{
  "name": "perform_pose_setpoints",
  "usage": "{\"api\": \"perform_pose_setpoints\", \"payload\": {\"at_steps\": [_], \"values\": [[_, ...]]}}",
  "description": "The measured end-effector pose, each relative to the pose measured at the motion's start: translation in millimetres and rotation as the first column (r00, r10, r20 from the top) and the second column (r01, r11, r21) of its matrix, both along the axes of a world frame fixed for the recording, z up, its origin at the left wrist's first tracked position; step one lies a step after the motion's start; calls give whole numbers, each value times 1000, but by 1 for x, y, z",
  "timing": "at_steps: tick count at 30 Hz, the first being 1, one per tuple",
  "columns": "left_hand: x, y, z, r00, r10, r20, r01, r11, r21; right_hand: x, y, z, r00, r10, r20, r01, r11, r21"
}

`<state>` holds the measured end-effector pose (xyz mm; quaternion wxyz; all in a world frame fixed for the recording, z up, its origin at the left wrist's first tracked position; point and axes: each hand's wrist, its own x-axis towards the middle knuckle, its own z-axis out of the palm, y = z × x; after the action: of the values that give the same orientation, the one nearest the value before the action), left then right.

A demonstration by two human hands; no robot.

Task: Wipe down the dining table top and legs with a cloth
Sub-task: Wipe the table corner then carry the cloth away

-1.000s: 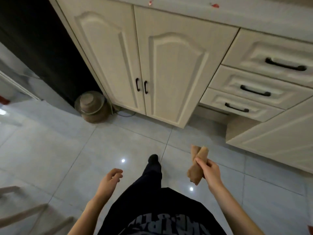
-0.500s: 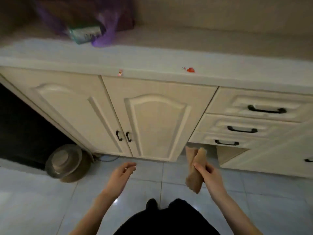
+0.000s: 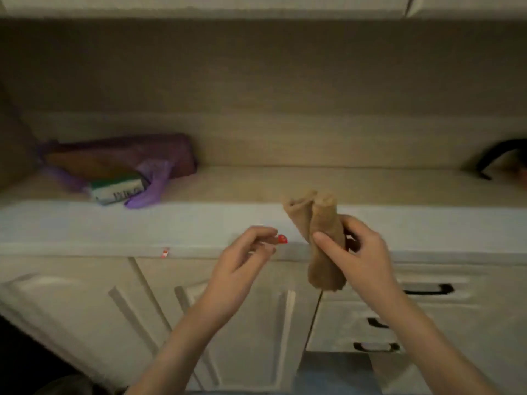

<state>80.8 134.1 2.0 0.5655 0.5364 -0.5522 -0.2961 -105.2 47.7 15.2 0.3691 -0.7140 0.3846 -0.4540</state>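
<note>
Head view: the right hand sits at about 4 o'clock from the frame's centre. Its thumb and fingers are curled round the middle of the cloth. The cloth is tan, rolled and doubled into a thick bundle. It stands nearly upright in the air, its two rolled ends up at 12 o'clock and its folded end hanging below the hand. It is in front of the counter edge, not resting on it.

The left hand is at 9 o'clock from the cloth, near it but apart. Its fingers are loosely bent and the hand grips nothing. Just off its fingertips, at 3 o'clock, a small red mark shows on the counter's front edge.

On the counter at 10 o'clock from the centre lies a purple bag. A green and white packet pokes out of its near side. At the far 3 o'clock edge a black curved thing is too blurred to name.

Below the counter are cream doors at 7 o'clock and drawers with black handles at 5 o'clock.
</note>
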Motion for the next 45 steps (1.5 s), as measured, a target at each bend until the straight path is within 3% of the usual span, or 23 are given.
{"api": "perform_pose_setpoints", "payload": {"at_steps": [4, 9, 11, 13, 15, 19, 22, 26, 28, 30, 32, 35, 39, 42, 45], "values": [[-5, -64, 15, 987, 79, -140, -67, 994, 88, 10, -69, -4, 950, -125, -286, 39, 957, -288], [-20, -118, 12, 989, 150, 7, -149, 970, 193, 18, -100, -18, 913, -72, -403, -51, 957, -286], [-28, -130, 7, 964, 245, 102, -262, 940, 218, 19, -104, -21, 921, 4, -389, -110, 962, -251], [-29, -140, 2, 938, 334, 98, -347, 919, 190, 16, -107, -22, 944, 90, -317, -157, 969, -190], [-26, -146, -3, 938, 345, 35, -346, 927, 142, 11, -113, -24, 968, 133, -211, -152, 985, -78], [-22, -148, -6, 969, 237, -76, -232, 970, 70, 5, -126, -24, 977, 145, -156, -136, 989, 66], [-15, -149, -3, 978, 197, -64, -193, 979, 63, 3, -132, -25, 992, 104, -76, -101, 994, 42], [-5, -149, 1, 955, 289, 68, -296, 945, 138, -3, -155, -15, 999, 37, -17, -37, 999, -12], [-6, -149, -1, 903, 334, 268, -390, 901, 191, 1, -168, -9, 982, 101, -159, -112, 992, -56], [-9, -146, -6, 773, 333, 540, -487, 857, 169, 9, -181, -7, 937, 125, -326, -168, 980, -107], [-9, -145, -9, 639, 329, 695, -510, 858, 63, 18, -190, -6, 874, 79, -479, -176, 971, -162], [-5, -151, -4, 568, 265, 780, -284, 952, -116, 24, -176, -8, 792, -91, -604, -99, 957, -273], [-1, -161, -4, 415, -5, 910, -6, 1000, 8, 18, -122, -23, 783, -175, -597, -86, 921, -381], [-1, -164, -16, 369, -132, 920, -28, 988, 153, 10, -117, -37, 618, -68, -784, -144, 970, -197], [0, -174, -22, 371, -155, 916, -99, 974, 205, 11, -145, -36, 561, -7, -828, -198, 970, -142]]}}
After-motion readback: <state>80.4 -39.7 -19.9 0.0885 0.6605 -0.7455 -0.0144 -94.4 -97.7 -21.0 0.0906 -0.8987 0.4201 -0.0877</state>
